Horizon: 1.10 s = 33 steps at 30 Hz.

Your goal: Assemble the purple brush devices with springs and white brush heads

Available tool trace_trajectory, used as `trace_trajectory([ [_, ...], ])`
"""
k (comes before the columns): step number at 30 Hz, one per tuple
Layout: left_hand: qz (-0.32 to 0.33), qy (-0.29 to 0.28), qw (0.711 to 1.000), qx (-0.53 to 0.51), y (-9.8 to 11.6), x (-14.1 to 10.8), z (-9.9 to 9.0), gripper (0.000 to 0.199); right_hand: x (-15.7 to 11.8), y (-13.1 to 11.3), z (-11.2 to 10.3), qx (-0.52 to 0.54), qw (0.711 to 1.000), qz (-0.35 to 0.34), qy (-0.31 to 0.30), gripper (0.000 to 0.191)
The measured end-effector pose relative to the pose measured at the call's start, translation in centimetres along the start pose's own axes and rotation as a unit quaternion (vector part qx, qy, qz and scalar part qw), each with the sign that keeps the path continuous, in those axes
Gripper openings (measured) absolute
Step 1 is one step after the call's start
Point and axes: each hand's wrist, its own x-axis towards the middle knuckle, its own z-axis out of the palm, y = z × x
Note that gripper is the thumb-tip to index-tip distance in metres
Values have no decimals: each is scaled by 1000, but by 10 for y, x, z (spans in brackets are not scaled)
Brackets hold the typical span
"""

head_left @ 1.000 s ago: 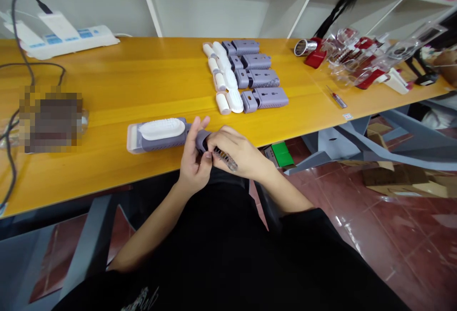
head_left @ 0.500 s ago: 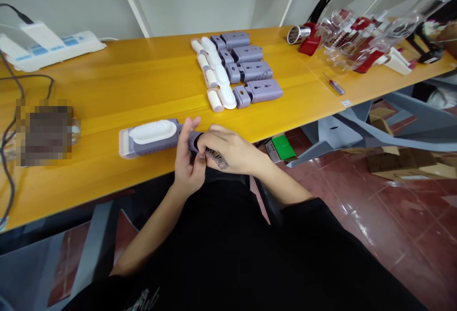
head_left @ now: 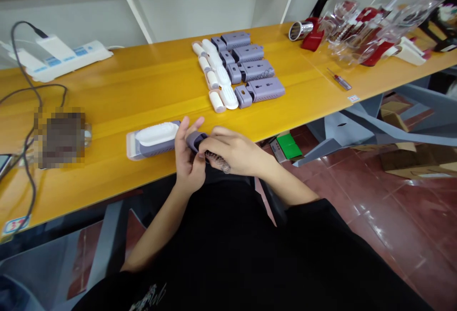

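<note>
Just to the right of the case [head_left: 159, 149], the right hand [head_left: 237, 151] is gripping a coil [head_left: 218, 161], whose free end is projecting below the palm; its fingertips are meeting the open end of a purple cap [head_left: 194, 139]. The left hand [head_left: 188, 166] is holding this cap, the thumb pressing at the open end and two fingers extending upward. The case itself is lying flat on the table [head_left: 150, 87], bearing a white brush [head_left: 157, 133] on top. To the left of the case, a pixelated block [head_left: 64, 137] is resting. Beyond the case and to its right, four rows of white and purple parts [head_left: 234, 73] are lying side by side. Well to the right of the case, a screwdriver [head_left: 342, 82] is lying in front of piled red and clear parts [head_left: 371, 33]. Beyond the case and to its left, a power strip [head_left: 73, 63] is lying.
</note>
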Motion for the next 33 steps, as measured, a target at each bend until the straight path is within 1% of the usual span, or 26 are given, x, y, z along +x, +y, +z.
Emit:
trace_trajectory([
  [3, 12, 8, 999, -45, 3, 3, 6, 69, -5, -2, -4, -21, 1000, 11, 11, 21],
  [6, 24, 41, 997, -69, 5, 4, 14, 56, -7, -2, -8, -21, 1000, 2, 22, 18],
  [9, 37, 66, 994, -80, 5, 6, 22, 53, -7, -2, -10, -20, 1000, -6, 17, 19],
  [12, 39, 104, 992, -61, 5, 6, 26, 50, -7, -4, -9, -12, 1000, -14, 13, 22],
  [17, 9, 153, 988, -27, 7, 9, 31, 47, -7, -6, -6, 11, 999, -29, 23, 23],
  [21, 5, 193, 981, -26, 11, 12, 32, 44, -8, -8, -3, 9, 998, -18, 59, 20],
  [23, 8, 201, 979, -33, 12, 14, 32, 43, -8, -9, -2, 8, 998, -6, 68, 22],
  [26, 15, 208, 977, -41, 13, 15, 33, 44, -8, -9, -1, 16, 998, 5, 58, 22],
  [29, 22, 207, 977, -52, 13, 15, 33, 46, -8, -8, 1, 24, 998, 17, 52, 22],
  [33, 30, 204, 977, -59, 14, 15, 34, 47, -9, -8, 4, 40, 997, 21, 62, 22],
])
